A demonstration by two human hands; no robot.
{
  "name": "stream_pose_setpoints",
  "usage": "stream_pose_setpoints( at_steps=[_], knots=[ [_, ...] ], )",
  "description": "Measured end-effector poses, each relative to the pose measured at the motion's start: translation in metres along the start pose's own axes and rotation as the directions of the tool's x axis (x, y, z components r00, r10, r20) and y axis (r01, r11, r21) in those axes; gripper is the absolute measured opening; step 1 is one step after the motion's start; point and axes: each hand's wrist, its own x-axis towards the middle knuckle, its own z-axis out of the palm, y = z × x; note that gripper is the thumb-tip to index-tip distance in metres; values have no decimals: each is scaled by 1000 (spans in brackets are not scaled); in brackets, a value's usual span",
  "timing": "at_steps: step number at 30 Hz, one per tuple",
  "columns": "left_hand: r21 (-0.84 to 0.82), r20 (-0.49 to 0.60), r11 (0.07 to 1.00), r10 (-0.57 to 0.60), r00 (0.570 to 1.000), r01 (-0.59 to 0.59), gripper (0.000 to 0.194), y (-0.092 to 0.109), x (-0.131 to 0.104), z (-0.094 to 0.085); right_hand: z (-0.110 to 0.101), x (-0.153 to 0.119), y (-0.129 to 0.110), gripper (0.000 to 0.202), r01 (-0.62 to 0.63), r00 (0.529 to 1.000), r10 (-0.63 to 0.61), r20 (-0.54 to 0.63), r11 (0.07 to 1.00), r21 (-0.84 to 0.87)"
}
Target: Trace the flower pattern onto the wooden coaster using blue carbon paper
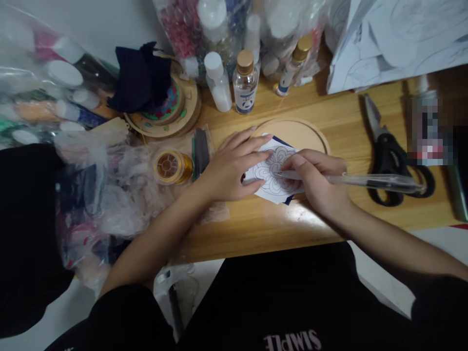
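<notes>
A small white paper (272, 187) with a curled line pattern lies over a dark blue piece (287, 200), partly on a round wooden board (310, 130). My left hand (234, 165) rests flat with its fingers spread, the fingertips on the paper's left and upper edge. In my right hand (321, 180) is a clear pen (380, 181), its tip touching the pattern near the middle of the paper and its back end pointing right. My right fingers hide the paper's right side.
Black scissors (391, 156) lie on the right. Small bottles (245, 83) stand behind the board. To the left are a spool of golden thread (171, 166), plastic bags (124, 209) and round wooden pieces (190, 109) under dark cloth. Printed sheets (398, 48) are at the back right.
</notes>
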Motion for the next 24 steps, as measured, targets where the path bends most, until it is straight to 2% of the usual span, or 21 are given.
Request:
stream_pose_setpoints(
  at_steps=[11, 19, 24],
  knots=[
    [-13, -7, 1000, -4, 1000, 4, 49, 0, 0, 1, -1, 0, 0, 33, 4, 1000, -4, 2, 1000, -3],
    [33, -30, 999, 42, 999, -41, 53, -4, -2, 2, 1, 0, 2, 54, -75, 997, 78, 4, 946, 316],
    [22, -22, 999, 49, 999, -48, 54, -7, -3, 3, -1, 5, -10, 60, -63, 986, 122, -117, 908, 415]
  ],
)
